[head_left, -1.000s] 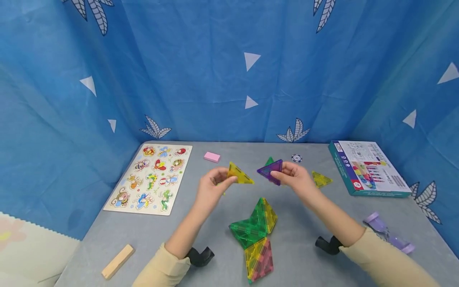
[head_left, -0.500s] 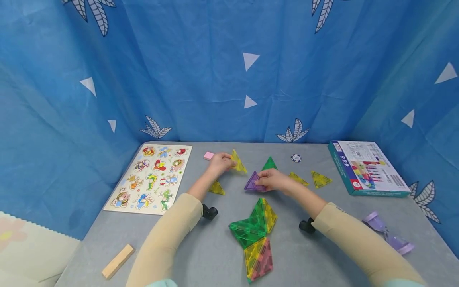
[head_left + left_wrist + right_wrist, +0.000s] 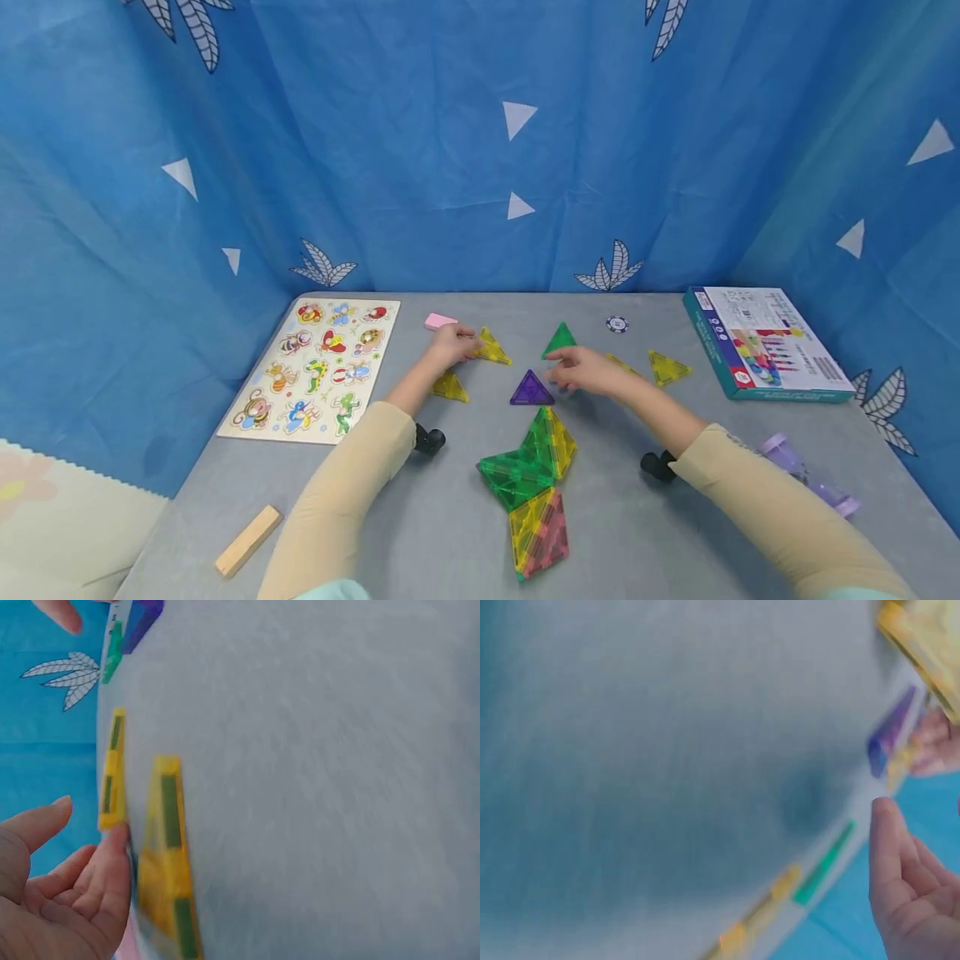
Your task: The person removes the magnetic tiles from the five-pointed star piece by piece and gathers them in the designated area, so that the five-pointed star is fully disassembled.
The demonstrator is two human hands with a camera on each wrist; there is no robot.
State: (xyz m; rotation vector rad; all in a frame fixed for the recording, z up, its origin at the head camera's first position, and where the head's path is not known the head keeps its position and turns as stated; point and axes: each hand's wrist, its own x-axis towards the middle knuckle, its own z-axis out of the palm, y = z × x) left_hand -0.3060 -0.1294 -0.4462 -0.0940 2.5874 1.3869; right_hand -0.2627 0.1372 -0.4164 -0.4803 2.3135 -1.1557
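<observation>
My left hand [image 3: 453,344] rests beside a yellow triangular magnetic tile [image 3: 492,347]. In the left wrist view its fingertips are right at that tile's edge, with the thumb spread away from it. Another yellow triangle [image 3: 449,387] lies just in front of that hand. A purple triangular tile [image 3: 532,390] is flat on the table, and my right hand [image 3: 585,372] hovers to its right with nothing between the fingers. Behind the right hand lies a green triangle [image 3: 559,340]. Nearer to me, green, yellow and red tiles are joined in a built shape [image 3: 525,479].
At the back left lies an insect puzzle board [image 3: 303,371], with a pink block [image 3: 439,321] to its right. A boxed set [image 3: 767,343], a poker chip [image 3: 617,324] and another yellow triangle [image 3: 666,367] are at right. A wooden block [image 3: 249,542] lies front left, a purple-ended piece [image 3: 810,475] far right.
Both hands have come down from holding tiles in the air. The left set down its yellow triangle at the back; the right put the purple one down and drew slightly away to the right.
</observation>
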